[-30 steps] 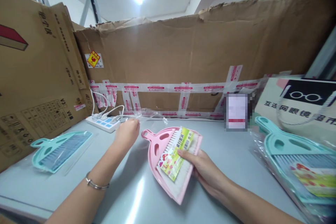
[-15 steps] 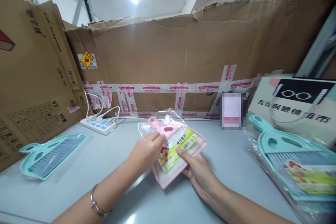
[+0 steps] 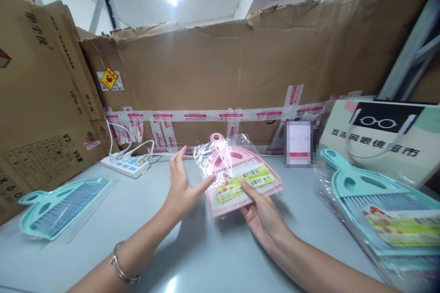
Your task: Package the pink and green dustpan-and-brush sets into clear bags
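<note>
A pink dustpan and brush set [image 3: 237,158] in a clear bag, with a yellow-green label across it, is held above the grey table [image 3: 206,256]. My right hand [image 3: 263,219] grips its lower right edge, thumb on the label and fingers beneath. To the left of the set, my left hand [image 3: 184,187] has its fingers spread and holds nothing; its thumb tip is close to the bag's left edge, and whether they touch I cannot tell. A bagged teal set [image 3: 67,206] lies at the left, and bagged teal sets [image 3: 378,210] lie at the right.
A white power strip [image 3: 125,165] with plugged-in cables sits at the back left. Large cardboard boxes [image 3: 192,68] stand behind and at the left. A bag printed with glasses [image 3: 381,132] and a blurred upright card [image 3: 299,143] are at the back right.
My left hand has let go of the pink set and moved left, its fingers opening. The set, still in my right hand, has turned so its handle points up, and sits slightly higher.
</note>
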